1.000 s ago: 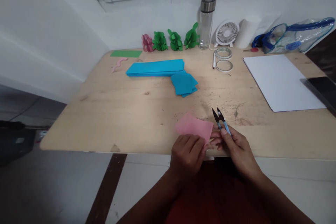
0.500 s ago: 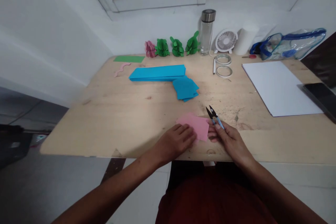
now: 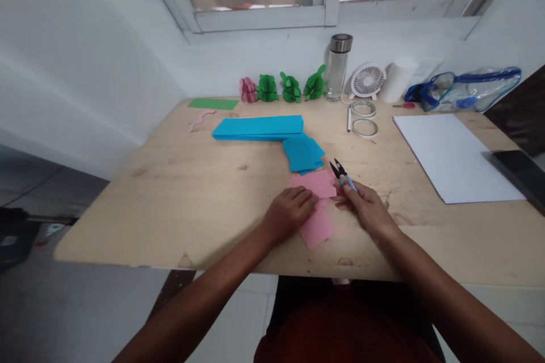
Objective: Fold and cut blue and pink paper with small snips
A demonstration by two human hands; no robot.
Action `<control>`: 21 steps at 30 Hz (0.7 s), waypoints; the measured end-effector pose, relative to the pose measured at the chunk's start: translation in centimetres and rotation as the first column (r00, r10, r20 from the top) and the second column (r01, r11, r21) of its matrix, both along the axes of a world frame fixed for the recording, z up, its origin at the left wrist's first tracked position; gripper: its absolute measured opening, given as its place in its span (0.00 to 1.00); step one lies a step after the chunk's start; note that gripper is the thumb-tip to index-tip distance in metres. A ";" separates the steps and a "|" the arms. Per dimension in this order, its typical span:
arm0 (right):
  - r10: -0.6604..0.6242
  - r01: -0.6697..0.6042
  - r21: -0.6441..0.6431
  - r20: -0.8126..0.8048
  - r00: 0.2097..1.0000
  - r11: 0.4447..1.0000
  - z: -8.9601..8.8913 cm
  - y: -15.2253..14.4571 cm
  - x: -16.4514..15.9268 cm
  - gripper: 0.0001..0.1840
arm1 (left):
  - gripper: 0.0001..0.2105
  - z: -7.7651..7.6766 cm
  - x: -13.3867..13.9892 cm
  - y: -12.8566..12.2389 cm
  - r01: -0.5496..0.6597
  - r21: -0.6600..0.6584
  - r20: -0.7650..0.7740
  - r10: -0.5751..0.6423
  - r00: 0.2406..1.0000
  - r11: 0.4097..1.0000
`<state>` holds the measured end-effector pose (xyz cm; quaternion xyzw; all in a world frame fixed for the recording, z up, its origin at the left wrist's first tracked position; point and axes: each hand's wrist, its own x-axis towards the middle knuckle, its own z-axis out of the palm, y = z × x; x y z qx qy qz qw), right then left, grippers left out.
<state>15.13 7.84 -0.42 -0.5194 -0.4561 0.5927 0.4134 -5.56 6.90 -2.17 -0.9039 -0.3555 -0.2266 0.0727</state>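
My right hand (image 3: 361,204) is closed around a pair of thread snips (image 3: 343,176), blades apart and pointing away from me. Its fingertips are close to the right edge of an upper piece of pink paper (image 3: 321,181). My left hand (image 3: 290,211) has its fingers curled together over the left part of that paper; its thumb is hidden. Another pink paper piece (image 3: 315,229) lies nearer me, partly under the left hand. Just beyond the pink paper is a small pile of blue paper squares (image 3: 303,153), beside longer folded blue strips (image 3: 259,126).
Along the wall stand green and pink paper figures (image 3: 267,88), a glass bottle (image 3: 338,68), a small fan (image 3: 368,80) and a clear pouch (image 3: 472,88). Two tape rolls (image 3: 364,127) lie before the fan. White sheets (image 3: 455,159) and a phone (image 3: 522,173) are at right.
Both hands have moved forward with the upper pink paper, now up by the blue squares. The lower pink piece shows more. The view has tilted up slightly.
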 end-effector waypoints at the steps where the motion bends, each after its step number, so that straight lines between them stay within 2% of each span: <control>1: 0.004 -0.004 -0.005 -0.012 1.000 1.000 0.0 -0.2 0.0 0.20 | 0.08 0.0 -0.1 -0.4 -0.010 -0.002 0.033 0.010 0.999 1.000; 6: 0.023 -0.024 -0.022 -0.039 0.999 0.999 0.0 -0.9 -0.5 0.19 | 0.10 0.6 -0.5 -1.4 -0.083 -0.032 0.112 0.086 0.990 0.996; 12: 0.015 -0.015 -0.007 -0.020 1.000 1.000 0.3 -1.1 -0.8 0.20 | 0.08 0.6 0.2 -0.9 -0.148 -0.040 0.144 0.153 0.978 0.988; 17: 0.051 -0.051 0.004 -0.035 0.998 0.999 0.6 -1.9 -0.6 0.21 | 0.06 0.3 1.4 -0.5 -0.190 0.043 0.097 0.185 0.978 0.981; 21: 0.042 -0.042 0.000 -0.054 0.998 0.999 0.5 -2.4 -0.1 0.21 | 0.07 0.2 1.7 -1.4 -0.210 0.067 0.092 0.204 0.975 0.975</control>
